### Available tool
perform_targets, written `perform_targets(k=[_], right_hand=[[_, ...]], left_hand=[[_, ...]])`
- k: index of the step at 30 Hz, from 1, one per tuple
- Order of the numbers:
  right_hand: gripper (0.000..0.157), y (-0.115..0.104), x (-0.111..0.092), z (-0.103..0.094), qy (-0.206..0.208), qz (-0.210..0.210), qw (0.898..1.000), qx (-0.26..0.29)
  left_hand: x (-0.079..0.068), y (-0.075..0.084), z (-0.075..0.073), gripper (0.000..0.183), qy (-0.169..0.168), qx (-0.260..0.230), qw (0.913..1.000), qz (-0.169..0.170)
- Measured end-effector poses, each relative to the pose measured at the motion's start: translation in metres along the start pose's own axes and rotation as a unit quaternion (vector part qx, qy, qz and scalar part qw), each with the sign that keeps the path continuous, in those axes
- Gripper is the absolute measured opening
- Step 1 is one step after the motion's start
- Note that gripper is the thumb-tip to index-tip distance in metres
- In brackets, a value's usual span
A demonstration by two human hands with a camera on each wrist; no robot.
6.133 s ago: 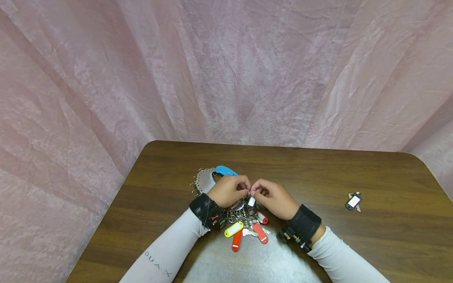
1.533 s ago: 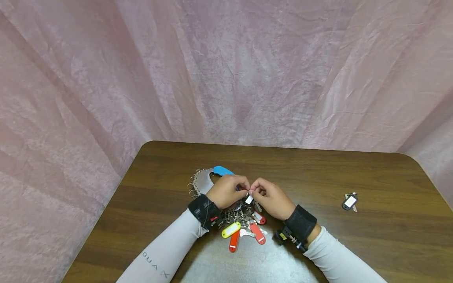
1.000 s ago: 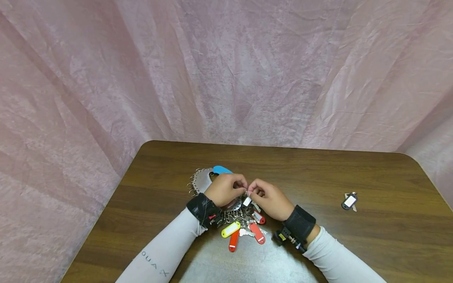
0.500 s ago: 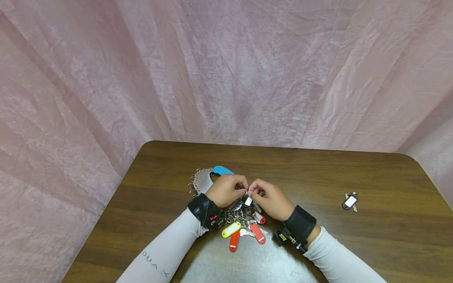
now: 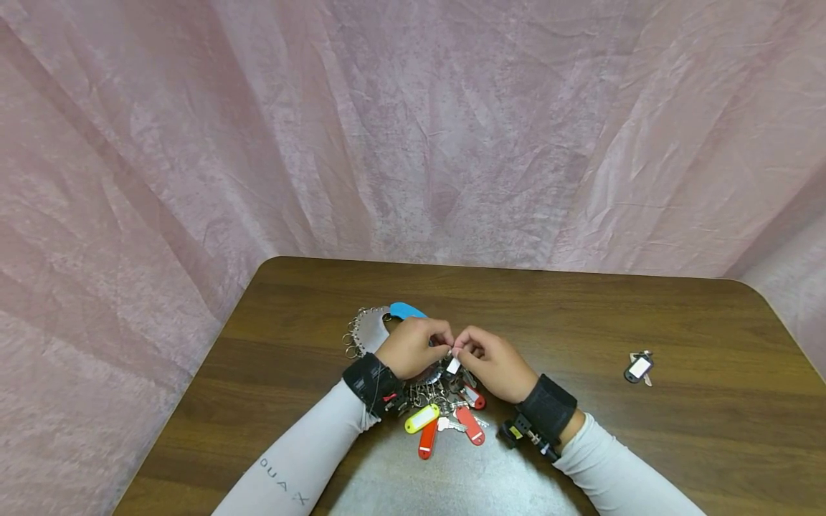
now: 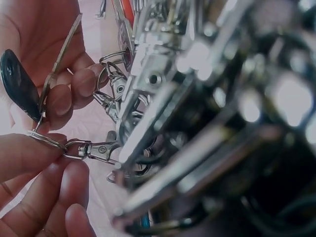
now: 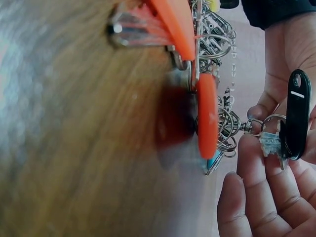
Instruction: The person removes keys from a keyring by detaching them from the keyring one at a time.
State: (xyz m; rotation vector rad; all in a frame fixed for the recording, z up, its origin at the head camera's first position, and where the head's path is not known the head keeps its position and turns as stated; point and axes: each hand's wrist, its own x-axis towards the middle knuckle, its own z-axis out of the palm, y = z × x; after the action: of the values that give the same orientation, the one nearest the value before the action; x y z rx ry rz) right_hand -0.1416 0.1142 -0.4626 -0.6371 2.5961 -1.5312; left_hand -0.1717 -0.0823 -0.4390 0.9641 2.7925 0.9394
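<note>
My left hand (image 5: 413, 347) and right hand (image 5: 500, 364) meet fingertip to fingertip. Between them, both pinch a small split key ring (image 6: 47, 139), which links to a metal snap clasp (image 6: 101, 150). From that ring hang a black key tag (image 7: 298, 113) with a white label and a key (image 6: 61, 54). Partly under my left hand lies a curved grey metal key holder (image 5: 371, 328) with a blue handle (image 5: 406, 310) and many clasps along its rim. My fingers hide part of the ring.
In front of the hands lie a yellow key tag (image 5: 422, 418), several red key tags (image 5: 470, 426) and loose-hanging keys (image 5: 450, 425). Far right on the wooden table (image 5: 548, 301) sits another black key tag (image 5: 638, 368) with keys. A pink curtain (image 5: 413, 143) stands behind.
Both hands keep the same pinch throughout, with only small shifts of the fingertips and the hanging black tag. The whole scene has shifted slightly left in view since the oldest frame.
</note>
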Motion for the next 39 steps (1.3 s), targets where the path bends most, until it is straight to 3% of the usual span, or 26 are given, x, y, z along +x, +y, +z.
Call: perform_targets(k=[24, 39], right_hand=[[0.004, 0.0043, 0.0007, -0.0011, 0.000, 0.027, 1.000, -0.004], [0.005, -0.0005, 0.0006, 0.0001, -0.010, -0.001, 1.000, 0.007]], left_hand=[[0.0001, -0.0001, -0.0019, 0.009, -0.014, -0.012, 0.9997, 0.013], [0.0012, -0.0035, -0.0014, 0.010, -0.010, -0.031, 0.9988, -0.036]])
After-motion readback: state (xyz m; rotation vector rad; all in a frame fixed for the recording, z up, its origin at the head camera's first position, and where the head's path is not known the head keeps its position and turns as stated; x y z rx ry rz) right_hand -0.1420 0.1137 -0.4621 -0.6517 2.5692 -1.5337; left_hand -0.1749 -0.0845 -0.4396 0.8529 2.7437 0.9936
